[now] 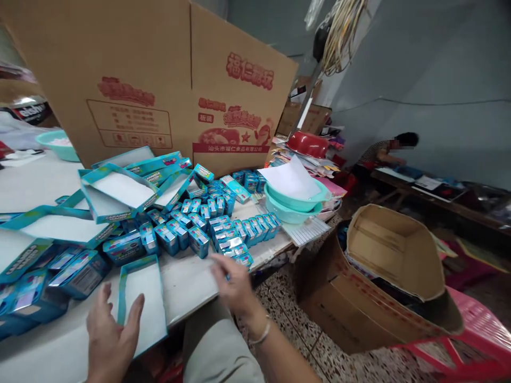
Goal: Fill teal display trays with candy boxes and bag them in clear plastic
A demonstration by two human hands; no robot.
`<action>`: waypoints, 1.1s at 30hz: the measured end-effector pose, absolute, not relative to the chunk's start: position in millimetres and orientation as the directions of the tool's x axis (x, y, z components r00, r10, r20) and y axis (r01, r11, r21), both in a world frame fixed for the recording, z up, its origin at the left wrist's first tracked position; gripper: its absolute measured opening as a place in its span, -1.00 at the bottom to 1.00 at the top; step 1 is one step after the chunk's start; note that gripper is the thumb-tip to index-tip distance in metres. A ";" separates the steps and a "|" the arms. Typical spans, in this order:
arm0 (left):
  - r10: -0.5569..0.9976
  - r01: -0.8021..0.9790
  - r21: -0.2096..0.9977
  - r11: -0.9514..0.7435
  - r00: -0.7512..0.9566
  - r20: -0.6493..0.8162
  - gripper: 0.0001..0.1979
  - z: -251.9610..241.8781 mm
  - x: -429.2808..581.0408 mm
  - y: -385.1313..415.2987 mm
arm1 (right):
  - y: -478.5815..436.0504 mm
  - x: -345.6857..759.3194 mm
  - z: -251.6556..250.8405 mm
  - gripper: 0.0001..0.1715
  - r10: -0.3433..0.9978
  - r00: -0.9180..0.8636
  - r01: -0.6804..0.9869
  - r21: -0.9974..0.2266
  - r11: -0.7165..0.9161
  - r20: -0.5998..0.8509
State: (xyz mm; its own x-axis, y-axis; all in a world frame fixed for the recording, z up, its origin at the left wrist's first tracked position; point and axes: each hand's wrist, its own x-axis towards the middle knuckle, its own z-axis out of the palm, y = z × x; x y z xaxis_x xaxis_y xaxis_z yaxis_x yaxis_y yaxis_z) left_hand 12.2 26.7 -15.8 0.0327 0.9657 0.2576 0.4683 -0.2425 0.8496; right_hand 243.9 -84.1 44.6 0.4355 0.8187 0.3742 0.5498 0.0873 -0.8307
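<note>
My left hand (114,335) is open at the near-left side of a shallow blue-edged carton tray (144,298), its thumb and fingers apart. Only the white bottom shows inside that tray. My right hand (235,287) is at the table's front edge, right beside the near end of a row of small blue boxes (233,243). Motion smears its fingers, so whether they touch or grip a box cannot be made out. More small blue boxes (198,242) stand in loose groups behind the tray. Larger filled blue packs (82,274) lie to the left of it.
Empty display trays (122,189) are piled at the back left, before a large cardboard box (159,69). Turquoise basins (293,205) with white paper stand at the right. An open carton (339,314) sits beside a pink stool (475,330). Another person (383,154) works farther back.
</note>
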 end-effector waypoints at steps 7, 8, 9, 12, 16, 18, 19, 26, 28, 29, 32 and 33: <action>0.669 0.235 0.749 -0.620 0.657 0.348 -0.18 78.2 155.8 18.1 | -132.6 444.8 -17.6 -0.01 0.438 0.858 0.324 -0.944 -0.059 0.268; 0.592 0.218 0.704 -0.675 0.729 0.342 -0.12 83.4 184.2 25.3 | -129.0 463.5 -26.9 0.07 0.466 0.848 0.322 -0.944 -0.071 0.254; 0.525 0.208 0.661 -0.721 0.787 0.325 -0.04 86.3 213.0 33.1 | -124.4 478.4 -34.2 0.11 0.499 0.832 0.317 -0.946 -0.069 0.243; 0.395 0.214 0.565 -0.797 0.892 0.221 0.22 83.2 295.6 52.5 | -109.9 502.1 -45.7 0.17 0.593 0.775 0.298 -0.954 -0.039 0.218; 0.331 0.247 0.517 -0.820 0.941 0.075 0.41 60.5 375.3 57.1 | -97.7 503.2 -50.0 0.25 0.609 0.777 0.270 -0.959 -0.090 0.161; 0.311 0.272 0.473 -0.838 0.950 0.004 0.45 49.6 397.5 53.8 | -94.9 498.1 -52.0 0.32 0.595 0.792 0.247 -0.963 -0.106 0.137; 0.306 0.285 0.449 -0.847 0.952 -0.026 0.45 45.9 404.6 52.4 | -94.1 495.1 -52.9 0.36 0.590 0.797 0.234 -0.966 -0.106 0.128; 0.185 0.272 0.447 -0.852 0.955 -0.230 0.52 57.6 409.8 76.3 | -88.6 478.1 -58.6 0.21 0.503 0.855 0.161 -0.987 -0.028 0.125; 0.130 0.255 0.437 -0.862 0.946 -0.296 0.57 64.4 402.8 88.0 | -82.1 475.5 -60.7 0.04 0.437 0.891 0.133 -0.991 0.017 0.127; 0.113 0.243 0.421 -0.874 0.944 -0.308 0.58 66.6 399.0 91.8 | -77.7 474.8 -61.9 -0.03 0.390 0.914 0.103 -0.994 0.037 0.109; 0.106 0.223 0.346 -0.911 0.939 -0.326 0.55 68.1 390.3 91.9 | -62.4 476.2 -65.0 -0.05 0.236 0.972 -0.015 -0.997 0.072 0.002; 0.105 0.219 0.323 -0.921 0.937 -0.335 0.52 67.3 388.9 89.2 | -57.5 477.4 -65.5 -0.03 0.196 0.980 -0.044 -0.996 0.075 -0.028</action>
State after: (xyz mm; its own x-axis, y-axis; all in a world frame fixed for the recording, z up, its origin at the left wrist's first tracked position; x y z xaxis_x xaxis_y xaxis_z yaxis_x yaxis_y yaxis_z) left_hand 388.9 89.2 67.3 0.9365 0.1050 -0.3345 0.2186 -0.9208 0.3231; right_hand 477.4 -57.5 -65.5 0.9803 0.1956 -0.0282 -0.0437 0.0752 -0.9962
